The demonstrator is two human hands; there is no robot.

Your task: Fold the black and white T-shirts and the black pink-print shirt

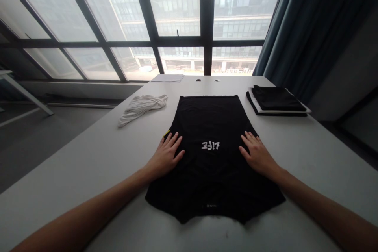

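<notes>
A black T-shirt (pixel 211 126) with small white lettering lies spread flat on the white table (pixel 88 165) in front of me. My left hand (pixel 167 155) rests flat on the shirt's left side, fingers stretched out and slightly apart. My right hand (pixel 256 152) lies flat on the shirt's right side, fingers also extended. Neither hand holds anything. A bit of yellow shows at the shirt's left edge by my left fingertips.
A crumpled white garment (pixel 141 107) lies at the left back of the table. A stack of folded black and white clothes (pixel 277 101) sits at the right back. A sheet of paper (pixel 167 78) lies by the window; dark curtains (pixel 310 27) hang on the right.
</notes>
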